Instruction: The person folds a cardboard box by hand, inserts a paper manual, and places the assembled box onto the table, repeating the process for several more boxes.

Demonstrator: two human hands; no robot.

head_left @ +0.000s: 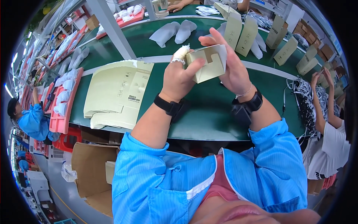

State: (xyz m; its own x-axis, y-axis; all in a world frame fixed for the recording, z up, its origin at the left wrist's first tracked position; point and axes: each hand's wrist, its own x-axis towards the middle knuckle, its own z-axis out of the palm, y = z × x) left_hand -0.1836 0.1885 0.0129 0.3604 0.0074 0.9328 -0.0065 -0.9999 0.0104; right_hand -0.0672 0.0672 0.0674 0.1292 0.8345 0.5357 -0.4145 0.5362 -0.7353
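A small pale yellow-green carton [212,71] is raised over the green bench, its end flaps facing me. My left hand [178,79] is closed around its left side, with the thumb across the near end. One finger of that hand has a white wrapping. My right hand [235,71] is open, its fingers stretched out along the carton's right side. Both wrists carry black bands. To the left lies a stack of flat, unfolded cartons [115,93] of the same colour.
Translucent white sleeves [166,33] lie beyond the metal rail. Several folded cartons [247,36] stand at the far right, near bundled cables [304,100]. A pink tray [64,100] and a cardboard box [89,168] are at left. Co-workers sit on both sides; a metal post [111,28] rises behind the stack.
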